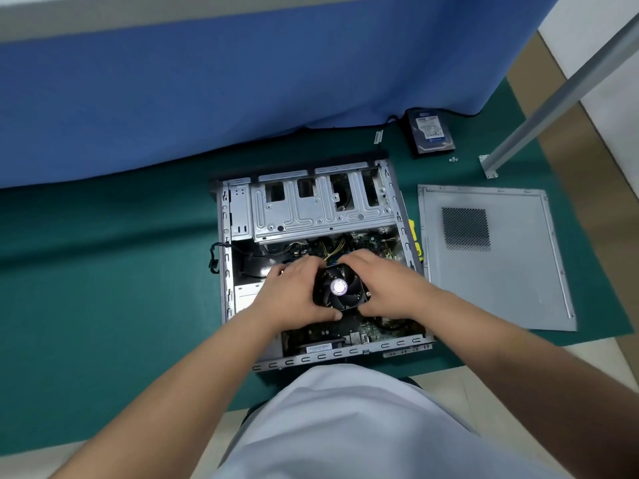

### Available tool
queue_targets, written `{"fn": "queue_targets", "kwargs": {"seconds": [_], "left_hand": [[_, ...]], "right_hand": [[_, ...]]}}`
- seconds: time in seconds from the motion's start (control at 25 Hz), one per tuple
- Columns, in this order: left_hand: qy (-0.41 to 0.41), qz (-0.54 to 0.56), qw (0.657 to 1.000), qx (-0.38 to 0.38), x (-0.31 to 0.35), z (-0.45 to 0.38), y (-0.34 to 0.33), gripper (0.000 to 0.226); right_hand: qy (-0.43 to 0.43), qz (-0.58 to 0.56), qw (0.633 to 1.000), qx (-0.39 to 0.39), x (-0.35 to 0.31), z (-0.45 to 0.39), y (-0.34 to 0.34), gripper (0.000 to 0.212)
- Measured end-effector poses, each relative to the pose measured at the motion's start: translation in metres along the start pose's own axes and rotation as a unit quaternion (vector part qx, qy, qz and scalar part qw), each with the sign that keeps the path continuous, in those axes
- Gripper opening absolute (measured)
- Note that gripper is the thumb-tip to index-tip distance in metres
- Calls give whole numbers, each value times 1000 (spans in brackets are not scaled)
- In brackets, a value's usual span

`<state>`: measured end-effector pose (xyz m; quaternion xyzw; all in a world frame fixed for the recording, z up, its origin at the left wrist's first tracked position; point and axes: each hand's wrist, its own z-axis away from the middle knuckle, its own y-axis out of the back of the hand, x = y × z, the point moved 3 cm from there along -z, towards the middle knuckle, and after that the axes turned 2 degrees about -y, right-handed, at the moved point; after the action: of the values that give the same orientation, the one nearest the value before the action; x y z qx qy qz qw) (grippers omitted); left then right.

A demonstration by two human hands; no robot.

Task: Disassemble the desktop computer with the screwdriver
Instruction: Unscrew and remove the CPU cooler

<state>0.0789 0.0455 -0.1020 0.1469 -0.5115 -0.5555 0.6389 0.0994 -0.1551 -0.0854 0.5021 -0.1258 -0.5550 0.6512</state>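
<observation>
**Inside the open case, both hands on the CPU cooler**

Inside the open computer case (311,216), lying on its side on the green mat (103,271), your left hand (294,292) and right hand (387,285) grip the black CPU cooler fan (340,288) from opposite sides, fingers curled round its edges and thumbs at its near corners. Beyond your fingertips sits the grey drive cage (321,209); nearer you than your wrists, the motherboard (345,330) shows. To the right of your right hand the removed side panel (494,257) lies flat, with something yellow (416,243), possibly the screwdriver, between panel and case. Farther off beyond that hand rest a hard drive (430,134) and loose screws (453,160).
</observation>
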Motion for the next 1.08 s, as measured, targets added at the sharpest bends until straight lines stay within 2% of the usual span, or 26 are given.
{"fn": "queue_targets", "kwargs": {"seconds": [0.08, 0.24, 0.48, 0.6, 0.72, 0.8, 0.96, 1.08], "left_hand": [[23, 160, 987, -20, 5, -1, 22, 72], [39, 339, 940, -14, 18, -13, 59, 48], [53, 463, 882, -70, 37, -27, 95, 36], [55, 502, 860, -73, 40, -29, 106, 29], [53, 546, 834, -55, 36, -28, 111, 43], [63, 570, 819, -24, 28, -29, 111, 34], [101, 635, 764, 53, 14, -32, 103, 18], [116, 683, 712, 109, 9, -33, 95, 24]], "right_hand": [[22, 20, 1000, 3, 0, 6, 26, 96], [67, 72, 995, 12, -4, 14, 79, 89], [130, 74, 989, 22, -14, 14, 135, 85], [136, 74, 987, 40, -15, 6, 149, 92], [125, 39, 990, 60, -15, -3, 151, 96], [106, -28, 989, 94, -13, -8, 146, 94], [22, -137, 970, 201, -3, -7, 118, 79], [-63, -219, 943, 243, 4, -3, 86, 56]]}}
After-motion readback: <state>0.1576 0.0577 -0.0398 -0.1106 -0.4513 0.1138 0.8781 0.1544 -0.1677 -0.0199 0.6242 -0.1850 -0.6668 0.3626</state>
